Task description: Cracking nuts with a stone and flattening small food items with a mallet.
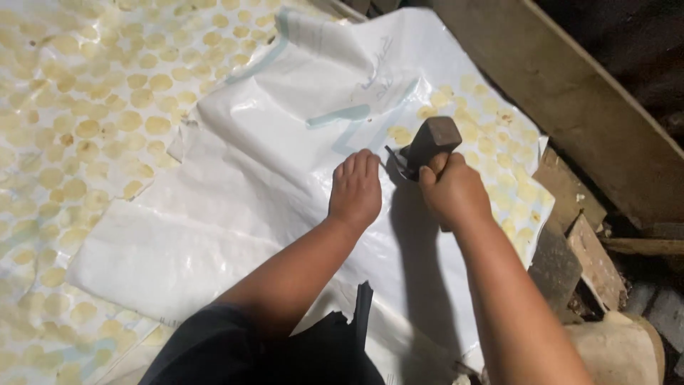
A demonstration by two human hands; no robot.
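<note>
My right hand point(454, 192) grips the handle of a hammer whose dark metal head point(432, 140) stands just above my fist, over a white plastic sheet point(235, 214). Flat on the sheet just left of the hammer lies my left hand point(355, 190), fingers together and pointing away. Thin pale yellow round slices point(107, 107) lie spread in rows on the sheeting to the left, and more slices point(499, 142) lie to the right of the hammer. Whatever is directly under the hammer head is hidden.
A thick wooden beam point(570, 93) runs diagonally along the right side. Bricks or wood blocks point(581, 242) lie at the sheet's right edge, with a pale rounded object point(620, 349) at the lower right. My dark clothing point(214, 349) fills the bottom centre.
</note>
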